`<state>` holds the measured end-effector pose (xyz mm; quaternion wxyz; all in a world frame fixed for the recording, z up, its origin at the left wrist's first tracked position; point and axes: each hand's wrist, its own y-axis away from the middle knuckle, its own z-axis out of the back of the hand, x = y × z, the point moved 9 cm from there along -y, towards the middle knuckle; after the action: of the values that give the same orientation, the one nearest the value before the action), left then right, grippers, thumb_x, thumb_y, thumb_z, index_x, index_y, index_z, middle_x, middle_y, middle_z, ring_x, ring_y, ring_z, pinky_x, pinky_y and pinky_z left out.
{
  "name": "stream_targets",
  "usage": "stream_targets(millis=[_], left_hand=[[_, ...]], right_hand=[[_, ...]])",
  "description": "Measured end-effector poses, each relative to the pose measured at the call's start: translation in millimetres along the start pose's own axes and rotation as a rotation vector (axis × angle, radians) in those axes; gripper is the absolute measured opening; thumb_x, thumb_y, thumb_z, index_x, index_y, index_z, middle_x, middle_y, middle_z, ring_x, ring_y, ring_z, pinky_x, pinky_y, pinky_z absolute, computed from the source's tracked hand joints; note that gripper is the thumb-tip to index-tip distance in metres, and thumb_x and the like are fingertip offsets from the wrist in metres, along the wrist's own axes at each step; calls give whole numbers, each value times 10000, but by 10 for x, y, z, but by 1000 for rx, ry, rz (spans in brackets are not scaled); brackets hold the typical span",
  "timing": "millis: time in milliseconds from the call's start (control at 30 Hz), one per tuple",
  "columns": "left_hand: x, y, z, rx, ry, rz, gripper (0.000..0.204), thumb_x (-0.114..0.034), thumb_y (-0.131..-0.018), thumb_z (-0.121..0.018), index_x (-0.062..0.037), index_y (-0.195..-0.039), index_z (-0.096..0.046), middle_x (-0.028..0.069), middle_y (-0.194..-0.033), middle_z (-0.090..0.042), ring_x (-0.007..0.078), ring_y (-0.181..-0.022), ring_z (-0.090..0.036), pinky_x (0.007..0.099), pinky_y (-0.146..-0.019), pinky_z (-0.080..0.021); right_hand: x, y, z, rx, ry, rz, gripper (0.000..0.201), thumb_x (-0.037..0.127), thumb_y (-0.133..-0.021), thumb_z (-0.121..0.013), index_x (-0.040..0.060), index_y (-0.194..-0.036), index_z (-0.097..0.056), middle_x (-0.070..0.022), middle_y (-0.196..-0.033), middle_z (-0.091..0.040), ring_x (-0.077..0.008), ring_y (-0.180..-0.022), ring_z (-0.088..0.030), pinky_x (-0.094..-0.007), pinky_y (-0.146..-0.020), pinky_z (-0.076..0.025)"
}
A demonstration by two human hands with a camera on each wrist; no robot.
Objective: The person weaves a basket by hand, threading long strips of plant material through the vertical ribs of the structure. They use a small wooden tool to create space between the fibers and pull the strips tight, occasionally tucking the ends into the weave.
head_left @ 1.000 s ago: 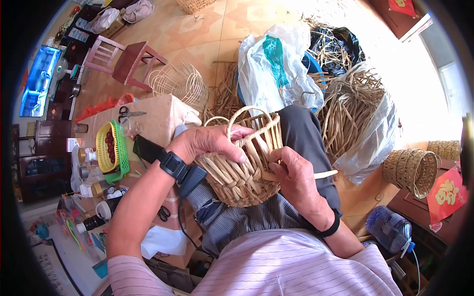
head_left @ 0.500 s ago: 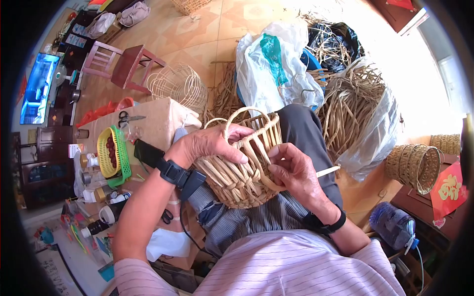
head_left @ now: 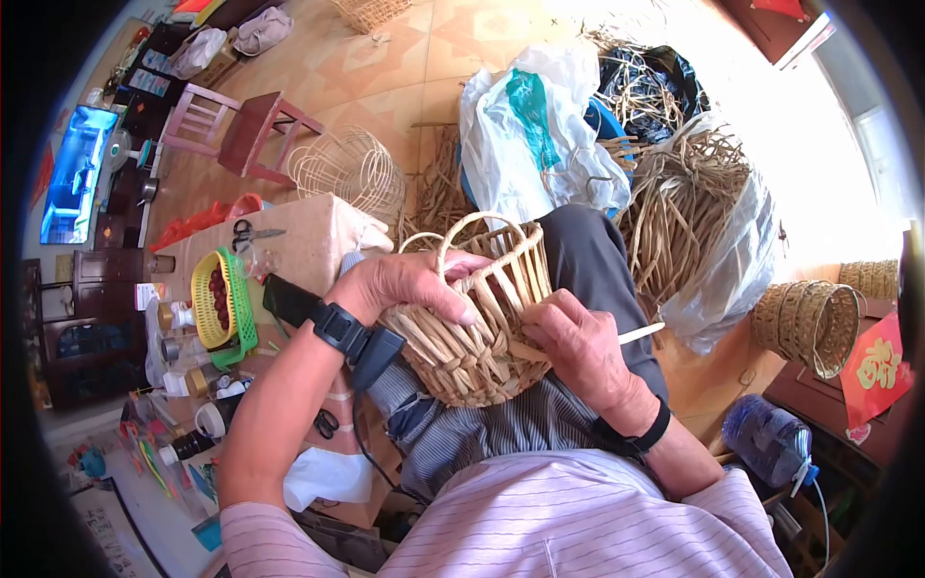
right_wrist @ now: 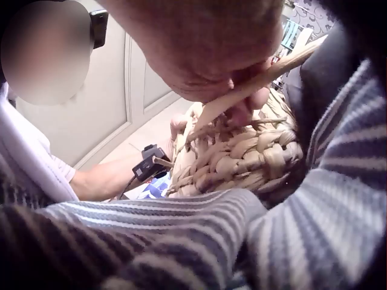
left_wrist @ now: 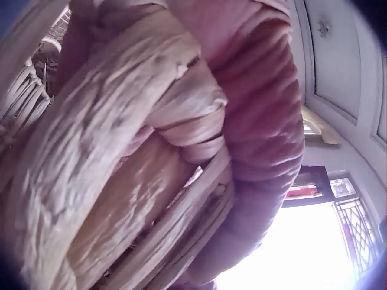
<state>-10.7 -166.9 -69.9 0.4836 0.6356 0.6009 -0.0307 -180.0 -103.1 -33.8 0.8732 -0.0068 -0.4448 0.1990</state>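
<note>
A woven basket (head_left: 462, 374) of dried plant strips lies tilted on the person's lap, with a round handle (head_left: 479, 220) standing at its rim. My left hand (head_left: 419, 282) grips the basket's upper side, thumb on the outer strips and fingers reaching in behind the handle. In the left wrist view, thick folded strips (left_wrist: 78, 163) fill the space beside that hand. My right hand (head_left: 581, 347) pinches a flat pale weaving strip (right_wrist: 266, 80) close against the basket wall. The strip's loose end sticks out past the right hand. Braided rows (right_wrist: 242, 160) show on the basket in the right wrist view.
A covered table (head_left: 299, 226) at the left bears scissors (head_left: 252, 232) and a yellow-green basket (head_left: 241, 318) of red fruit. Ahead lie a white plastic bag (head_left: 491, 125) and a heap of dried strips (head_left: 679, 212). Finished-looking baskets (head_left: 805, 326) and a water jug (head_left: 766, 438) are at right.
The right hand's fingers have curled in and moved slightly toward the basket; a loop of strip seen half a second ago now lies flatter. The left hand keeps its grip in place.
</note>
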Motion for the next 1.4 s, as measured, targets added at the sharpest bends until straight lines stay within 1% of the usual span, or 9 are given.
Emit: stream_targets(millis=[100, 200, 400, 700, 933, 1033, 1267, 1367, 1400], left_hand=[[-42, 16, -28, -6, 3, -4, 906, -126, -816, -889, 44, -1616, -498, 123, -1499, -675, 211, -1318, -665, 372, -1177, -511], [-38, 3, -18, 9, 15, -21, 882, -131, -817, -900, 47, -1594, -524, 121, -1475, -693, 208, -1296, -683, 371, -1159, -529], [-17, -33, 44, 15, -35, -61, 842, -144, -823, -910, 52, -1561, -555, 127, -1431, -721, 191, -1254, -706, 355, -1128, -551], [66, -28, 53, 59, 36, -20, 807, -146, -828, -894, 53, -1541, -571, 127, -1399, -742, 187, -1216, -733, 350, -1095, -574], [91, -22, 140, -1, -19, -38, 788, -153, -825, -900, 54, -1518, -588, 124, -1384, -748, 179, -1229, -725, 359, -1118, -561], [29, -57, 150, 15, -119, -117, 795, -149, -823, -895, 57, -1527, -586, 119, -1392, -747, 178, -1229, -723, 360, -1123, -558], [17, -56, 191, -41, -235, -156, 781, -155, -810, -886, 55, -1514, -624, 101, -1379, -758, 161, -1202, -713, 340, -1100, -548], [-33, -48, 202, -55, -283, -193, 725, -161, -812, -875, 47, -1473, -663, 88, -1331, -774, 151, -1167, -714, 332, -1068, -553], [-52, -54, 214, -58, -304, -213, 691, -158, -816, -863, 40, -1453, -680, 80, -1306, -780, 147, -1141, -717, 333, -1045, -560]], right_hand=[[106, 20, 60, -52, 78, 112, 227, 79, -912, -836, 94, -1110, -724, -72, -922, -675, -292, -739, -723, -417, -630, -580], [227, 74, 56, -69, 138, 208, 312, 102, -865, -763, 73, -1170, -699, -66, -951, -647, -274, -803, -736, -418, -666, -601], [259, 133, 17, -143, 210, 121, 322, 125, -846, -883, 81, -1120, -721, -67, -935, -721, -274, -801, -728, -401, -680, -584], [357, 126, 31, -204, 282, 194, 352, 77, -857, -825, 48, -1186, -705, -59, -907, -673, -258, -785, -682, -402, -680, -556], [320, 2, 8, -227, 218, 56, 213, 42, -846, -828, 59, -998, -680, -101, -818, -661, -319, -739, -676, -427, -683, -556], [199, -38, -16, -132, 124, -15, 184, 23, -856, -816, 36, -984, -685, -127, -862, -695, -309, -766, -706, -403, -697, -568], [22, 298, 61, 257, -747, -593, 133, 79, -1009, -758, -17, -975, -671, 26, -898, -641, -48, -814, -578, -240, -716, -499], [348, 543, 238, 522, -1120, -553, 123, 72, -1025, -727, -15, -963, -666, -16, -920, -668, -80, -809, -602, -271, -697, -492], [587, 610, 377, 621, -1237, -393, 131, 88, -1039, -722, -16, -974, -674, -38, -923, -673, -118, -801, -617, -294, -692, -493]])
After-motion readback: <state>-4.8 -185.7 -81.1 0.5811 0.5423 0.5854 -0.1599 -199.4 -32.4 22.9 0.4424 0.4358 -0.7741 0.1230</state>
